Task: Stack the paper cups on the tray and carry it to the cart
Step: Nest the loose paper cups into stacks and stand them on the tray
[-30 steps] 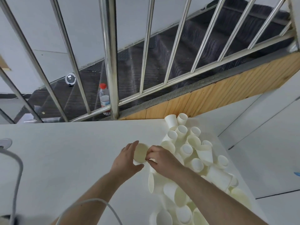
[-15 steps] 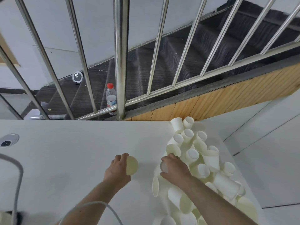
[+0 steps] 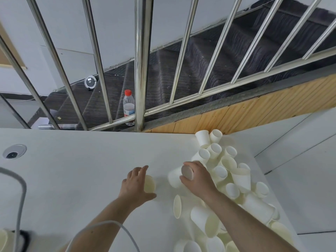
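white paper cups [image 3: 234,180] heaped, mostly toppled

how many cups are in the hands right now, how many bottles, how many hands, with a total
cups held: 2, one in the left hand (left cup) and one in the right hand (right cup)
bottles: 1, the red-capped bottle behind the railing
hands: 2
total: 5
The loose cup pile on the table overlaps too much to count exactly.

Counter [image 3: 76,170]: white, with a round cable grommet [image 3: 14,151] at its left.
Railing [image 3: 140,60]: steel bars just behind the counter.
Stairs [image 3: 181,70]: dark treads, wood-panelled side [image 3: 254,113].
Walls [image 3: 112,19]: pale grey.
Bottle [image 3: 129,106]: red-capped, behind the railing.
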